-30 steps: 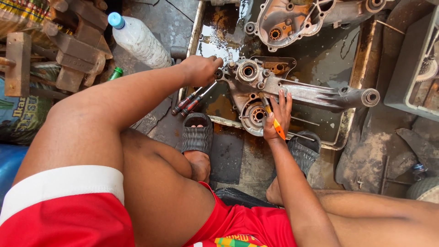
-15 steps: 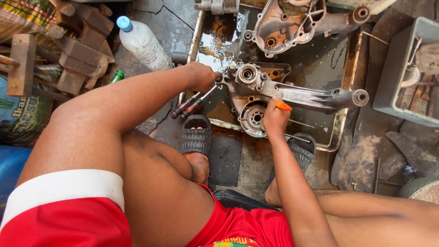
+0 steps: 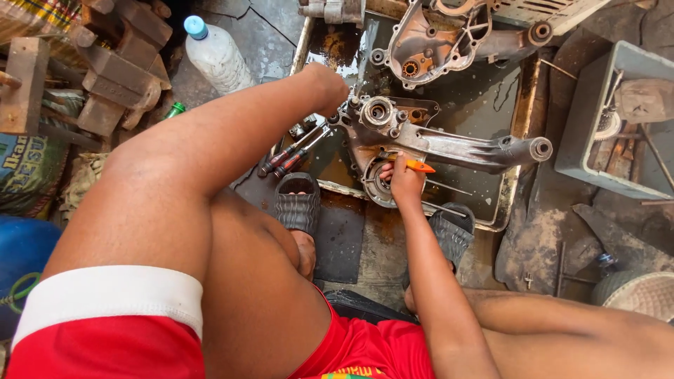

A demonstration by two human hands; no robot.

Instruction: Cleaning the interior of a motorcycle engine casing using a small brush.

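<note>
A grimy metal engine casing (image 3: 449, 144) with a long arm lies in a shallow oily metal tray (image 3: 521, 119). My left hand (image 3: 328, 84) rests on the casing's left end and grips its edge. My right hand (image 3: 406, 179) is closed around an orange-handled tool (image 3: 419, 166) and presses it against the casing's lower round housing. Two red-and-black screwdrivers (image 3: 288, 156) lie across the tray's left rim, just below my left wrist.
A second engine casing (image 3: 449, 42) lies at the tray's far end. A plastic water bottle (image 3: 214, 52) and wooden blocks (image 3: 116, 63) stand at the left. A grey crate (image 3: 618, 119) with parts sits at the right. My sandalled feet (image 3: 298, 203) rest at the tray's near edge.
My right hand went from spread open over the casing to closed on the orange tool at the round housing. My left hand stays on the casing's left end. The view moved closer.
</note>
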